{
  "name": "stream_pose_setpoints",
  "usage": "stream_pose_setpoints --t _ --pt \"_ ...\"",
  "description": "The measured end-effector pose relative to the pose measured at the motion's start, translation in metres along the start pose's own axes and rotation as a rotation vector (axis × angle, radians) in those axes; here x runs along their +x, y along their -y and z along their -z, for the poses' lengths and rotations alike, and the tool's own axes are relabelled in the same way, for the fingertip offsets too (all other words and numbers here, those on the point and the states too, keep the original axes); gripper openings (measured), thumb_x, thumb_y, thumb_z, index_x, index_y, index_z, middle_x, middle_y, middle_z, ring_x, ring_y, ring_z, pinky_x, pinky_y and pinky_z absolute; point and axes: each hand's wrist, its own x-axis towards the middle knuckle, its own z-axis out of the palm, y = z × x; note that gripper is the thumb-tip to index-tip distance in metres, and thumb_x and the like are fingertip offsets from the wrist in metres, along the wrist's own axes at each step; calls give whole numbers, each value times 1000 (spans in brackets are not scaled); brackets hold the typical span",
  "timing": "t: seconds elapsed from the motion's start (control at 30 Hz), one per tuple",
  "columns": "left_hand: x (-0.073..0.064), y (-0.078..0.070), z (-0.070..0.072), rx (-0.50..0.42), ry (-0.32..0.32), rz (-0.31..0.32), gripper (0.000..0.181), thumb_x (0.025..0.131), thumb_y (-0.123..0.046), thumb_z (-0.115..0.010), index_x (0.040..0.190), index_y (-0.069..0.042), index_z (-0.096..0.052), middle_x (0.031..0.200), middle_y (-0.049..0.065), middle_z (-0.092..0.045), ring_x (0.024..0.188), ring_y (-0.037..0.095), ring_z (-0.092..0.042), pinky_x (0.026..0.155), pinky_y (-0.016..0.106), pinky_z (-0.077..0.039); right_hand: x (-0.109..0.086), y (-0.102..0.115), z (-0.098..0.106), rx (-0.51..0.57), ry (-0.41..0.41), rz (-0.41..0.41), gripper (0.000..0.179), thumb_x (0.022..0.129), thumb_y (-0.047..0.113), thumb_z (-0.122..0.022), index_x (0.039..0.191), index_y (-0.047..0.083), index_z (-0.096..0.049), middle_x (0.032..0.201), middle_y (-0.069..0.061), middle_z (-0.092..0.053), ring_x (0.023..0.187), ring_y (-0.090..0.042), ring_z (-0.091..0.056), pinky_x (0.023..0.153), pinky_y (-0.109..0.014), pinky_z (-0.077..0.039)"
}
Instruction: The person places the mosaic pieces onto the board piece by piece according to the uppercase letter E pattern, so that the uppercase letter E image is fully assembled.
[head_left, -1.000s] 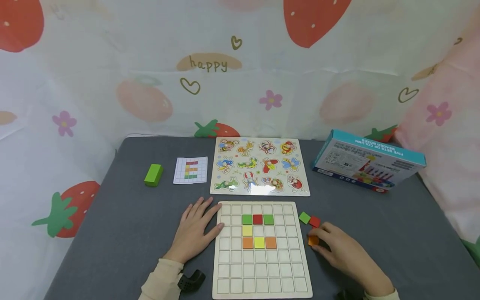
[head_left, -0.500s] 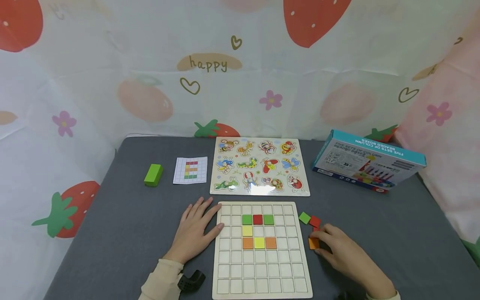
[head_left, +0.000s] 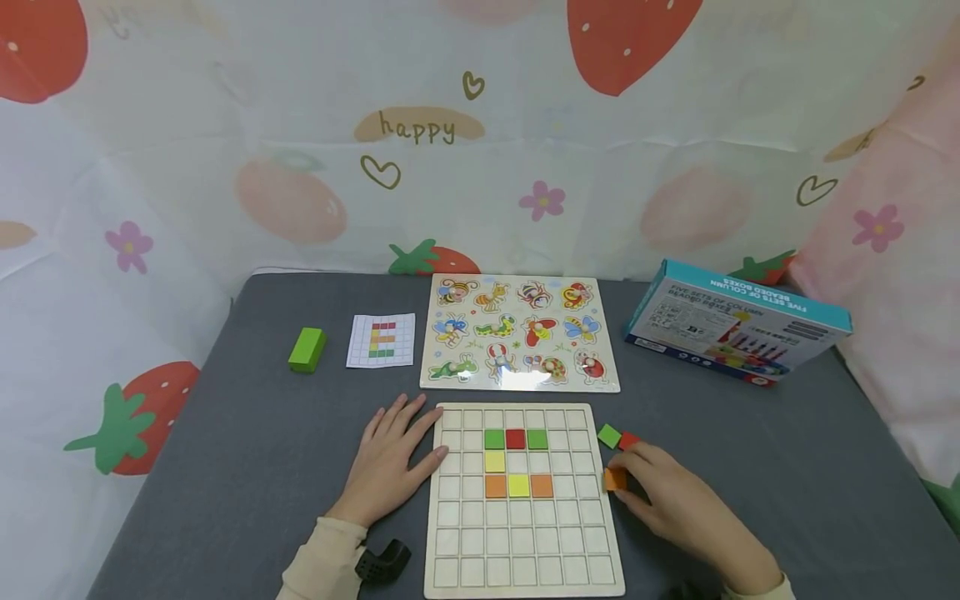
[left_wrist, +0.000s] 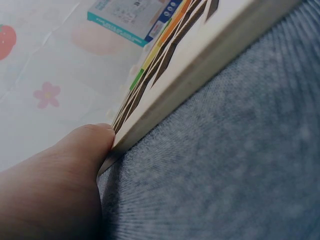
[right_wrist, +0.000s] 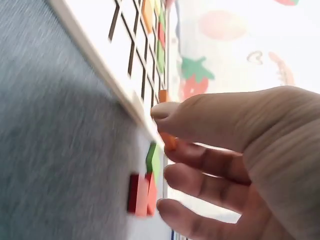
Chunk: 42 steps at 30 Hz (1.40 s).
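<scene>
My right hand pinches an orange square tile between thumb and forefinger, right at the right edge of a white grid board. In the right wrist view the tile shows behind the thumb. My left hand lies with fingers spread at the board's left edge, its thumb touching the rim. Green, red, yellow and orange tiles sit in the board's upper cells, among them a yellow tile. Beside the board lie a green tile and red tiles, partly covered by my right hand in the head view.
Behind the grid board lies an insect picture board. To its left are a printed pattern card and a green block. A blue-topped box stands at the back right, near the patterned curtain.
The right hand has moved slightly left, bringing the orange tile from the cloth to the board's right edge. The left hand has stayed in place.
</scene>
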Motion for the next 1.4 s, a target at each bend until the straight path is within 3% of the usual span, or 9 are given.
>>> stream_pose_setpoints --t 0.13,0.23,0.4,0.53,0.93,1.4 --pt "-1 0 0 -1 6 -2 59 94 -56 -51 145 -29 -44 153 3 -35 146 28 -21 120 51 -12 9 10 0 43 -7 58 27 82 23 -77 104 17 -62 99 8 -56 85 -4 -53 69 -23 -54" --pt "-1 1 -1 0 7 -1 59 93 -56 -51 145 -28 -44 154 3 -35 146 27 -21 120 50 -12 18 19 -3 74 -38 156 23 82 23 -77 97 18 -61 93 10 -55 77 -1 -49 64 -18 -50" --pt "-1 2 0 -3 4 -1 59 93 -56 -52 145 -28 -44 153 3 -35 146 28 -21 120 50 -12 35 38 -15 93 -99 368 19 81 21 -78 90 18 -62 92 10 -58 76 0 -50 63 -14 -49" --pt "1 2 0 0 2 -6 59 94 -57 -50 145 -29 -43 153 4 -35 146 27 -21 120 50 -11 43 52 -23 93 -91 442 18 82 23 -78 91 19 -63 92 10 -59 78 -1 -52 67 -16 -50" --pt "0 3 0 6 -5 -10 58 94 -55 -51 145 -29 -44 153 3 -35 146 27 -21 120 50 -12 53 81 -35 -10 20 458 17 87 31 -72 96 18 -64 94 9 -59 82 -5 -55 73 -18 -52" --pt "-1 0 2 -2 -7 -16 58 94 -55 -50 145 -27 -44 153 5 -35 146 28 -22 120 51 -13 55 93 -40 -58 21 479 18 87 32 -72 98 19 -65 98 8 -59 83 -4 -55 72 -17 -52"
